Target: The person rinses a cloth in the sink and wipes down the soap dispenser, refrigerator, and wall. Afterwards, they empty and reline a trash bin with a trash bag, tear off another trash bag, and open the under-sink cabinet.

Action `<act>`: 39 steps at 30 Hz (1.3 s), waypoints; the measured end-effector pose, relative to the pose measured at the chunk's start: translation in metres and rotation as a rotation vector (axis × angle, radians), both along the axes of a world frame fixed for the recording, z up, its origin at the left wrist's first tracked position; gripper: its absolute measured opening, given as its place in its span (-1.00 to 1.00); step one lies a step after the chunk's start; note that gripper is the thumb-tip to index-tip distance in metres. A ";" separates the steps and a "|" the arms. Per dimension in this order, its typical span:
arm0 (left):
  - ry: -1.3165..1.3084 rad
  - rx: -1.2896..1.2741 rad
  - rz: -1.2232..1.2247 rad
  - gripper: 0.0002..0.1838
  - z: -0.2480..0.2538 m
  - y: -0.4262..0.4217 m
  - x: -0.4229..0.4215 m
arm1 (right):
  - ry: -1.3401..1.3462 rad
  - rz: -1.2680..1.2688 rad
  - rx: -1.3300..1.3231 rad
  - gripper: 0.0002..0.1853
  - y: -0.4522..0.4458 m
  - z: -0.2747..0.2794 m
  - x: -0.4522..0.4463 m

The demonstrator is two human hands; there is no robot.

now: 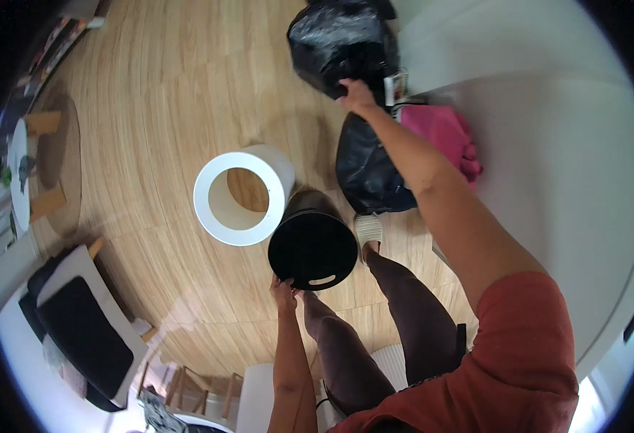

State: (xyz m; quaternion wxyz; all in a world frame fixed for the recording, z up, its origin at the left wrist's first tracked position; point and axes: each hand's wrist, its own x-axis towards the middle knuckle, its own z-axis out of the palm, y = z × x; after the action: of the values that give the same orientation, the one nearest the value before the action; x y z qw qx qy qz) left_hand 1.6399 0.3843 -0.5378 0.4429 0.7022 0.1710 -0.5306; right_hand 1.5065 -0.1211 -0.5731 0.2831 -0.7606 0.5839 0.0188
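Markings on small pale item point(396, 86), beside glossy black plastic bag point(342, 40): too small to read. Black bin point(313, 249): round, dark inside, elongated slot near rim; located just beside white cylinder point(281, 180). Left hand point(283, 294) clamped on bin's rim; right hand point(358, 96) gripping bag.

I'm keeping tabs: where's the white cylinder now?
In the head view, left of centre on the wooden floor, the white cylinder sits just left of the black bin.
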 end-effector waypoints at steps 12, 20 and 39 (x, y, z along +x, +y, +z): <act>-0.558 -0.337 -1.143 -0.40 0.090 -0.056 0.086 | -0.175 -0.531 -0.539 -0.67 0.293 0.353 -0.103; -0.334 -0.327 -1.743 -0.54 0.287 -0.100 0.007 | 0.148 -1.139 -0.752 -0.91 0.588 0.464 -0.186; 0.018 -1.516 -2.148 -0.80 0.493 -0.010 -0.492 | 0.200 -1.749 -0.706 -0.75 0.819 0.510 -0.372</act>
State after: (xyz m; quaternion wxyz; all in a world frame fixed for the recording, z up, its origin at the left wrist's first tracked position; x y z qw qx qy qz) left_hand 1.1484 0.3748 -0.0448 0.0832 0.0623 -0.8047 -0.5845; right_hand 1.1348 0.6979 -0.0635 -0.1011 -0.0901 0.9402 -0.3126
